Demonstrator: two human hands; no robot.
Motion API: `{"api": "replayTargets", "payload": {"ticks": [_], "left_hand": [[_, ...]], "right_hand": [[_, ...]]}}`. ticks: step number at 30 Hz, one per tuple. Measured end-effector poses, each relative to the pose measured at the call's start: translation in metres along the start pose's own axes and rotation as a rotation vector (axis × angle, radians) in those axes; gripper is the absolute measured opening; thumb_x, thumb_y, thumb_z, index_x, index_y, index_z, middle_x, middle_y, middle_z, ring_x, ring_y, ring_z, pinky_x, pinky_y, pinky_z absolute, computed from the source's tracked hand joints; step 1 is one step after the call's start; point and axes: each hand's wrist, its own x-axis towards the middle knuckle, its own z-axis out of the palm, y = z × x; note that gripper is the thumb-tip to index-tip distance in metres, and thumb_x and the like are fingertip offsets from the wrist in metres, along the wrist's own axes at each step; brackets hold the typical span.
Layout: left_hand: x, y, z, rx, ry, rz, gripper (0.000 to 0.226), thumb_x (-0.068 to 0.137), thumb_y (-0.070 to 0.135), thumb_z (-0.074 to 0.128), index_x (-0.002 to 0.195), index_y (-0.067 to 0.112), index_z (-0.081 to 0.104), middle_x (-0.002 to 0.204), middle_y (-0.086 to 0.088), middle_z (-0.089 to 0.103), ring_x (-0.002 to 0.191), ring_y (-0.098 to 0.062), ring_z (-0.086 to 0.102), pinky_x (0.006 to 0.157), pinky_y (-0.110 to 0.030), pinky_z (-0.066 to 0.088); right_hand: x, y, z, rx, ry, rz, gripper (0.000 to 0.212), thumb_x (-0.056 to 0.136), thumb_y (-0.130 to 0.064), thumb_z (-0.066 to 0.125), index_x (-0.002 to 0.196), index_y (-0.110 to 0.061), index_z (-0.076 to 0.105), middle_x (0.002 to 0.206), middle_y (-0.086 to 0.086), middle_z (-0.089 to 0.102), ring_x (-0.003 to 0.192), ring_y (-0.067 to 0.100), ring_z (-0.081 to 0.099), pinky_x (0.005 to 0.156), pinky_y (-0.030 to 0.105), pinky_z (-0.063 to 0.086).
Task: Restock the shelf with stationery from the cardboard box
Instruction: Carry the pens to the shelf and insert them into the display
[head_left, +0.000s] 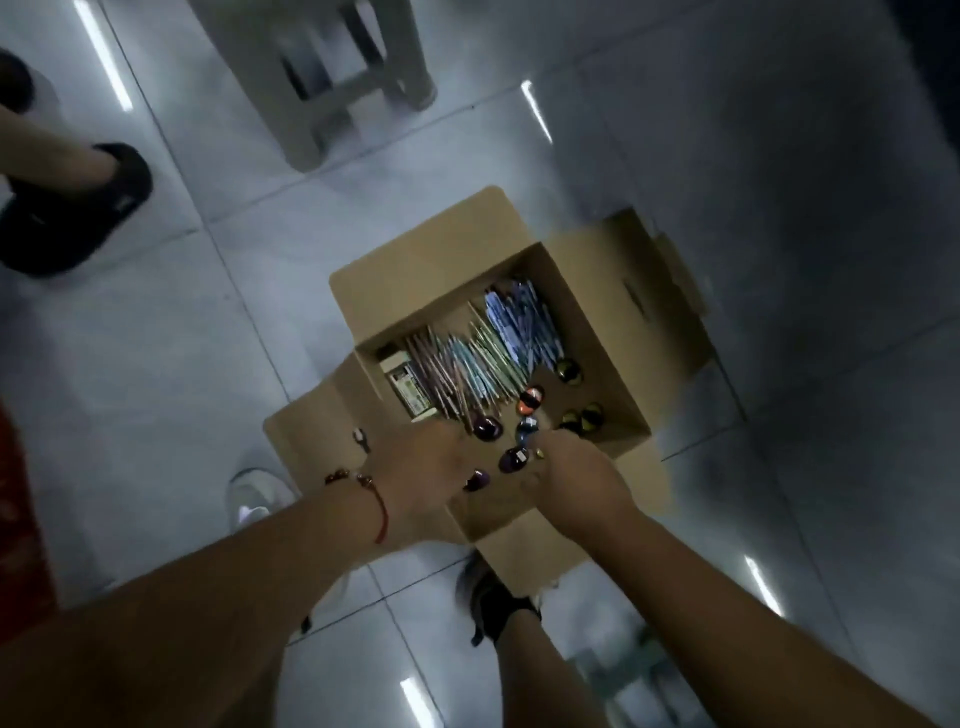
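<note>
An open cardboard box (447, 270) stands on the tiled floor. Inside lie bundles of pencils (457, 369), blue pens (519, 322), a small green packet (408, 387) and several small round items, some dark purple (487, 427), some yellow and black (569, 370). Both hands reach into the box's near side. My left hand (421, 467), with a red cord bracelet on its wrist, is down among the purple round items. My right hand (576, 467) is beside it, its fingers curled downward over the round items. The fingertips are hidden, so what each hand holds is unclear.
A grey plastic stool (322, 78) stands beyond the box. Another person's foot in a black slipper (78, 208) is at the far left. A red mat (21, 519) lies at the left edge. My own shoes (254, 493) show beneath my arms.
</note>
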Motion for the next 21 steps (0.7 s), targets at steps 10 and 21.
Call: {"api": "replayTargets", "payload": {"ticks": [10, 21], "left_hand": [[0.227, -0.041, 0.115, -0.478, 0.179, -0.213, 0.030, 0.093, 0.023, 0.053, 0.067, 0.015, 0.042, 0.064, -0.005, 0.039, 0.061, -0.022, 0.042, 0.055, -0.030, 0.028], [0.238, -0.040, 0.163, -0.160, 0.383, -0.009, 0.029, 0.092, 0.030, 0.056, 0.119, 0.018, 0.056, 0.107, -0.004, 0.053, 0.090, -0.023, 0.056, 0.068, -0.035, 0.048]], "right_hand": [[0.210, 0.090, 0.100, 0.352, 0.100, 0.161, 0.036, 0.091, -0.027, 0.063, 0.124, -0.015, 0.060, 0.123, 0.006, 0.064, 0.111, 0.024, 0.059, 0.093, 0.035, 0.048], [0.236, 0.115, 0.124, 0.303, 0.139, 0.123, 0.042, 0.093, -0.023, 0.059, 0.133, -0.020, 0.049, 0.127, 0.004, 0.055, 0.102, 0.021, 0.059, 0.089, 0.040, 0.053]]}}
